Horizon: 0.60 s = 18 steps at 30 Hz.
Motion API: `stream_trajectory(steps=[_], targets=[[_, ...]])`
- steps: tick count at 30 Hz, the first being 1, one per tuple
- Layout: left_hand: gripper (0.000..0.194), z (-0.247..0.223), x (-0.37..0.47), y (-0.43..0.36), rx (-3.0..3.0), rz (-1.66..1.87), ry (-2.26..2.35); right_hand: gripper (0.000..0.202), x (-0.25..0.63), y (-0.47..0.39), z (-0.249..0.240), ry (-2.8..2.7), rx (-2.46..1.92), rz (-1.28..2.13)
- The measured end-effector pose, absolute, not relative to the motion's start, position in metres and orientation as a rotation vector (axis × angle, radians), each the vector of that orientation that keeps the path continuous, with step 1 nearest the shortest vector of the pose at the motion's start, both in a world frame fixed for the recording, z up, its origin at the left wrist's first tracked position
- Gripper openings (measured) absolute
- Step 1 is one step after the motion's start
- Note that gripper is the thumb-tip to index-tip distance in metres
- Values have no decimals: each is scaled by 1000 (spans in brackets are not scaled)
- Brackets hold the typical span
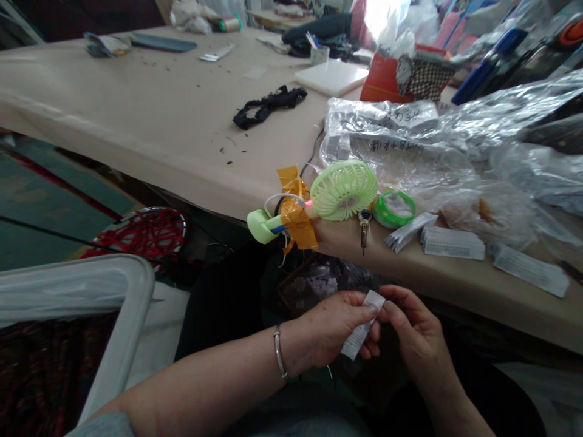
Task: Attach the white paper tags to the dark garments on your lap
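A narrow white printed label [357,337] lies tilted in my left hand [334,328], pinched under the thumb. My right hand [416,334] is closed, its thumb and forefinger pinched together at the label's upper right edge; whether they grip the label or something tiny is hidden. Both hands are over my lap, just below the table's front edge. On the table above them lie several stacks of similar labels [453,243]. Beside these stand a green round tub [394,209] with white contents and a small pointed metal tool [364,230] at the edge.
A light green fan [344,191] is fixed to the table edge with orange tape [298,221]. Clear plastic bags [401,142] cover the table's right side. A black strap-like item [268,106] lies farther back. At lower left stands a white bin [132,291] with dark contents.
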<state>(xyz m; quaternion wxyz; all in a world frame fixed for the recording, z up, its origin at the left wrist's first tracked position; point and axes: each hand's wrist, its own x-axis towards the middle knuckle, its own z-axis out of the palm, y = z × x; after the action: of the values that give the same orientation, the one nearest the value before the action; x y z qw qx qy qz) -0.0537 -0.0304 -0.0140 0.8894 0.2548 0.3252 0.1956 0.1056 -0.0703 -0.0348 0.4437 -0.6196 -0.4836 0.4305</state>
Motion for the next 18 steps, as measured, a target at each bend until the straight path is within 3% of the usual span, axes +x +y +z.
stream_trajectory(steps=[5,14,18], targets=[[25,-9,-56,-31,586,477,759,20,101,-59,-37,-975,-1429,1325],[24,-12,-57,-28,799,588,867,19,87,-42,-27,-1069,-1373,1376],[22,-15,-64,-21,1053,740,901,17,79,-34,-16,-1218,-1311,1219]])
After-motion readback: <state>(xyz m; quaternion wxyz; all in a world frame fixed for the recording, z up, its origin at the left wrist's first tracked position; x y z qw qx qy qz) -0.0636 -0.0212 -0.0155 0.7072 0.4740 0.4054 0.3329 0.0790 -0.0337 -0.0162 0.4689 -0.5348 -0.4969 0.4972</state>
